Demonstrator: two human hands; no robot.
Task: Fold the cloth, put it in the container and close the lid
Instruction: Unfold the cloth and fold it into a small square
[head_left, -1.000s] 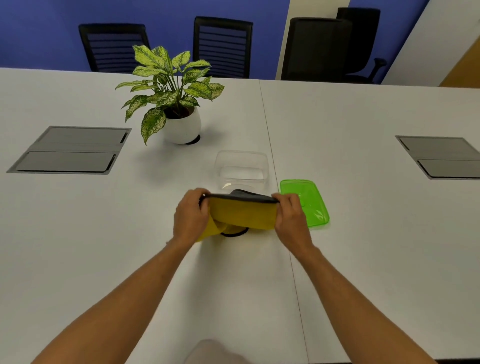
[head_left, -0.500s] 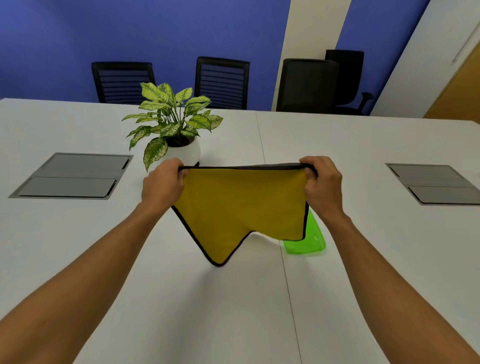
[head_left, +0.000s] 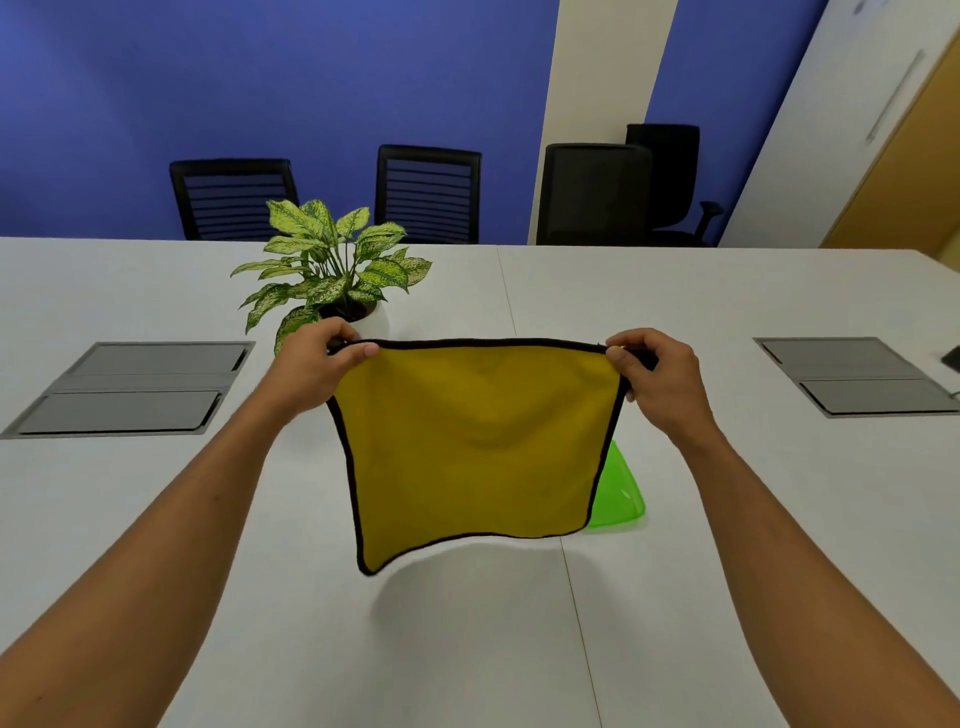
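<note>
A yellow cloth (head_left: 478, 441) with a black hem hangs spread out flat in the air above the white table (head_left: 467, 649). My left hand (head_left: 317, 364) pinches its top left corner and my right hand (head_left: 660, 374) pinches its top right corner. The lower edge hangs free, with the bottom left corner lowest. A green lid (head_left: 618, 493) lies on the table behind the cloth's lower right side, partly covered by it. The clear container is hidden behind the cloth.
A potted plant (head_left: 332, 275) in a white pot stands just behind my left hand. Grey floor-box panels are set into the table at the left (head_left: 130, 389) and right (head_left: 852, 374). Black chairs (head_left: 426, 192) line the far edge.
The cloth was bunched low over the table between both hands. It has been lifted and pulled wide, and now it hangs fully open as a square. The view has tilted up.
</note>
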